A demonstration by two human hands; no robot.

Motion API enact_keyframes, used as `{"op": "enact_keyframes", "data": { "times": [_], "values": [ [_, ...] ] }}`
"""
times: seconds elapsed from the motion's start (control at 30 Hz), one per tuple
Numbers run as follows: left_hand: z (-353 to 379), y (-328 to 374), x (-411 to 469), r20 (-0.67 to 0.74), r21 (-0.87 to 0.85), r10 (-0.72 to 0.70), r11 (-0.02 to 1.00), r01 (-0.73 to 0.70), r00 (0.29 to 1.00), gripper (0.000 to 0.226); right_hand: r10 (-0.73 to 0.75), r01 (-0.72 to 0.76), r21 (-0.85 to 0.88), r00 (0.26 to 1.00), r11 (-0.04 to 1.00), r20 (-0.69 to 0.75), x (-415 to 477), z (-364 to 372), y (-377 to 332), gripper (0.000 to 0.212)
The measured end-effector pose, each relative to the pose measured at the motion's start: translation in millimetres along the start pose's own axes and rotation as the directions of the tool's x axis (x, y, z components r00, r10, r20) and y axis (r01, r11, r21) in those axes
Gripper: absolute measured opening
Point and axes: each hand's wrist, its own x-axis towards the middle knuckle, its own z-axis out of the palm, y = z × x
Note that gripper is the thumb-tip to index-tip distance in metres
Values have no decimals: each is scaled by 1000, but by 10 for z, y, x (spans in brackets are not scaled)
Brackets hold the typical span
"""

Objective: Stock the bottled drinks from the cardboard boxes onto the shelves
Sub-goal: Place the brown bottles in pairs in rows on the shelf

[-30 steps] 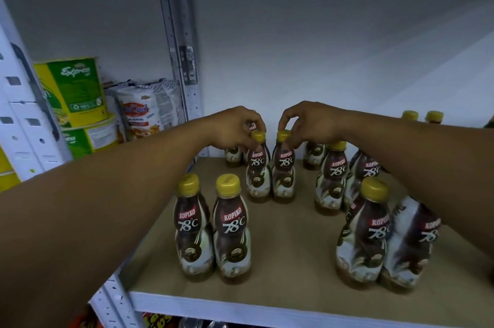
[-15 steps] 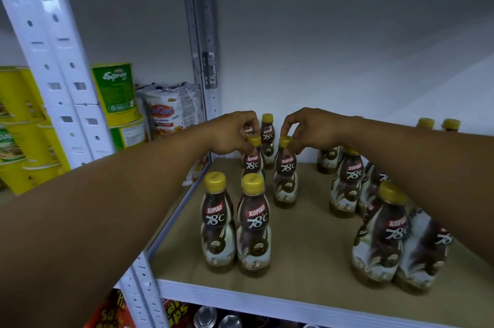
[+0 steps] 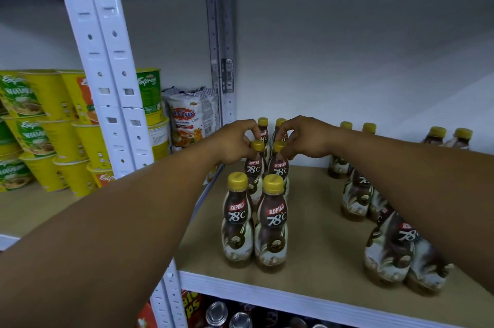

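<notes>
Brown Kopiko 78°C bottles with yellow caps stand in pairs on the tan shelf board (image 3: 315, 223). My left hand (image 3: 235, 142) pinches the cap of the left middle bottle (image 3: 254, 164). My right hand (image 3: 302, 138) pinches the cap of the right middle bottle (image 3: 278, 166) beside it. Both bottles stand upright on the board. In front of them stands a front pair (image 3: 255, 223); behind them a back pair (image 3: 271, 124) is partly hidden by my fingers. No cardboard box is in view.
More bottles (image 3: 387, 244) stand in a row under my right forearm, and others (image 3: 449, 135) along the back wall. White slotted uprights (image 3: 107, 81) divide off the left bay, with yellow noodle cups (image 3: 45, 130) and a noodle packet (image 3: 187, 119). Cans sit on the shelf below (image 3: 230, 314).
The view has pulled back and shifted left, showing more of the left bay. Both hands stay on the caps of the middle pair, which now stands closer behind the front pair.
</notes>
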Motion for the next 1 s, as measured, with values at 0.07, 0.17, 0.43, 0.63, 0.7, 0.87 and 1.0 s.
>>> {"op": "enact_keyframes", "data": {
  "times": [0.07, 0.17, 0.43, 0.63, 0.7, 0.87, 1.0],
  "values": [
    [9, -11, -19, -11, -8, -7, 1000, 7, 1000, 37, -5, 5, -2, 1000, 1000, -10, 9, 38, -17, 36],
    [40, -30, -46, -38, -40, -16, 999, 14, 999, 37, -8, 8, 7, 1000, 1000, -20, 0, 60, -27, 37],
    [80, -66, -115, -98, -66, -8, 998, 2, 995, 35, -16, 16, 6, 997, 1000, -70, -46, 132, -11, 41],
    [107, -106, -92, -134, -67, -1, 998, -8, 991, 37, -28, 28, -2, 994, 1000, -109, -22, 169, 4, 42],
    [110, -113, -74, -123, -78, -10, 997, 0, 992, 37, -22, 23, 3, 994, 1000, -108, -21, 173, 20, 42],
    [118, -125, -59, -118, -90, -10, 996, -1, 993, 38, -19, 23, 39, 994, 999, -112, -45, 172, 41, 43],
    [118, -116, -67, -111, -96, -7, 995, -4, 994, 38, -22, 25, 24, 993, 999, -118, -43, 195, 42, 42]
  ]
}}
